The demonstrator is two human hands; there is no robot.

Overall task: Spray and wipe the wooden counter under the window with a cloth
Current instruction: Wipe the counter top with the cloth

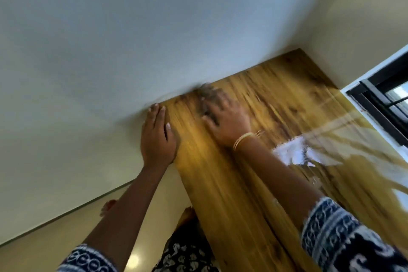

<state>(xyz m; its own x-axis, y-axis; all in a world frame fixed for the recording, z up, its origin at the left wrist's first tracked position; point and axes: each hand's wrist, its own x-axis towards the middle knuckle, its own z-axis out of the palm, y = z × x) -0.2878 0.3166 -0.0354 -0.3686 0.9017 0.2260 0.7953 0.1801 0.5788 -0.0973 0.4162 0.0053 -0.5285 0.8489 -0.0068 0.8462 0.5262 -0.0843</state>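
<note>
The wooden counter (276, 121) runs from the bottom middle up to the corner of the walls, glossy with window glare on its right part. My right hand (225, 117), blurred with motion and wearing gold bangles, presses a greyish cloth (204, 93) flat on the counter next to the left wall. Only the cloth's far edge shows beyond my fingers. My left hand (157, 139) lies flat with fingers together on the counter's left front corner, against the wall, holding nothing. No spray bottle is in view.
A dark-framed window (384, 104) sits at the right edge above the counter. Plain pale walls meet at the counter's far corner (298, 49). Below the counter I see my bare feet (187, 214) on a shiny cream floor.
</note>
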